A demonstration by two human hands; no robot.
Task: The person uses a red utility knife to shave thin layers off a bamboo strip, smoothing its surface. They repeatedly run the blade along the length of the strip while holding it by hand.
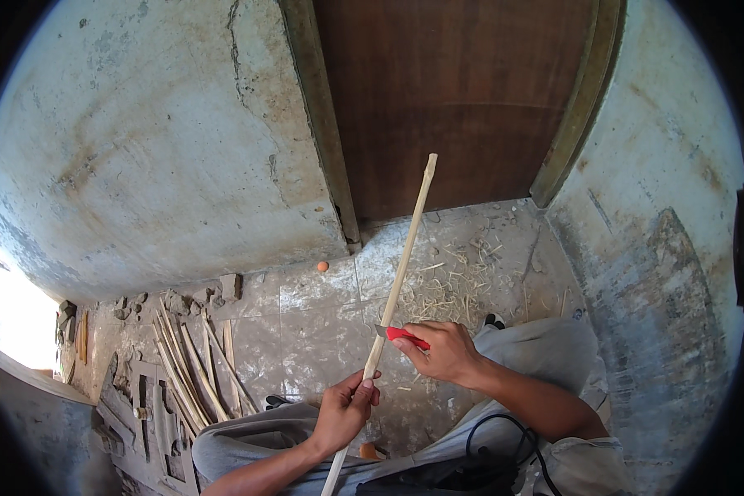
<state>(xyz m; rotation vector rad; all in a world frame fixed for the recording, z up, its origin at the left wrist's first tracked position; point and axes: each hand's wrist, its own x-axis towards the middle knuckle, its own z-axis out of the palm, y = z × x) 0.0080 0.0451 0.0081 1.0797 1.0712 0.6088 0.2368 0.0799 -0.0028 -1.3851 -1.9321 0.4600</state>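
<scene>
A long pale strip of bamboo or wood slants from my lap up and away to the right, its far tip in front of the brown door. My left hand is closed around its lower part, thumb on top. In my right hand is a utility knife with a red handle. Its short grey blade touches or nearly touches the strip just above my left hand. The fingers of my right hand wrap round the handle and hide part of it.
Thin curled shavings litter the floor beyond my right hand. Several pale strips lean together at the left, near broken rubble. A small orange ball lies by the wall. A brown door stands ahead; a black cable loops over my lap.
</scene>
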